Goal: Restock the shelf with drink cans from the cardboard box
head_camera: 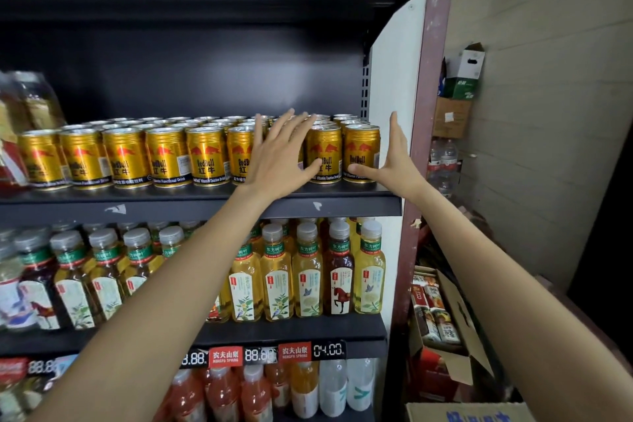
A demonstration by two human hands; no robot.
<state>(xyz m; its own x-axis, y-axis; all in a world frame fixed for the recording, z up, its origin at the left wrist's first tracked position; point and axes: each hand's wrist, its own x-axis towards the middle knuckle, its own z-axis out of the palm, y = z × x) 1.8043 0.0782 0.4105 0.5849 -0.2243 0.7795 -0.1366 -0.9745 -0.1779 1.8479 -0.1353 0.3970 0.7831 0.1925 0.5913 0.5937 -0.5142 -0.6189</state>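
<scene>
At the frame's centre the shelf (205, 197) carries gold cans (168, 156); left hand (279, 156) and right hand (394, 156), both released, flat fingers against them.

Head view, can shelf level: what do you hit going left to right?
Tilted bottles at the left edge → row of gold cans → left hand, flat against the can fronts → rightmost can → right hand, thumb touching that can → maroon shelf post → stacked cardboard boxes by the wall.

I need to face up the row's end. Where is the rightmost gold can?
The rightmost gold can stands at the shelf's front right end, between the left hand and right hand, whose thumb touches it.
</scene>
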